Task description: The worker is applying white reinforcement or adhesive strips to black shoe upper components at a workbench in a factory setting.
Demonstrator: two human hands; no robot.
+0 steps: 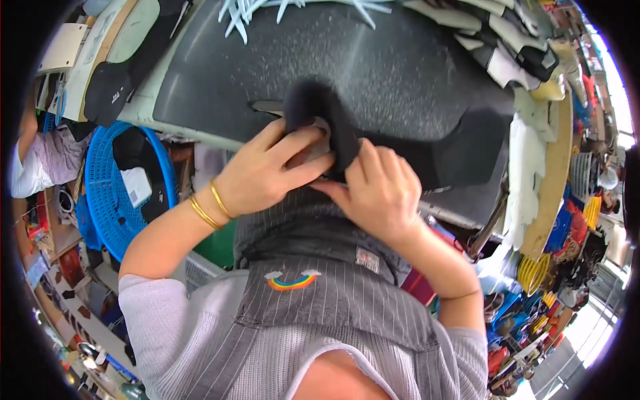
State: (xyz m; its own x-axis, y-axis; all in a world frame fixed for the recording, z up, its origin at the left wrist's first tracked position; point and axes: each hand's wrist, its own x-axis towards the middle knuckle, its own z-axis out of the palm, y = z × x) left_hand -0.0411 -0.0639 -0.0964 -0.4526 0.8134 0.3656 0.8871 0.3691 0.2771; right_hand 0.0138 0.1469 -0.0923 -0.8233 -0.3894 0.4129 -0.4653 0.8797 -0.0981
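Material (343, 130), black, blurred, clamped in left hand (259, 170), right hand (385, 192), grip partly hidden

Fabric piece (467, 150) runs rightward from the left hand (267, 163) and right hand (383, 190) along a work surface's (220, 73) near side; strips (243, 13) lie at its far edge, cut pieces (510, 37) far right, a basket (93, 193) left.

fingers (301, 140) have room over dark tabletop (407, 73); pale strips (365, 15) obstruct far side.
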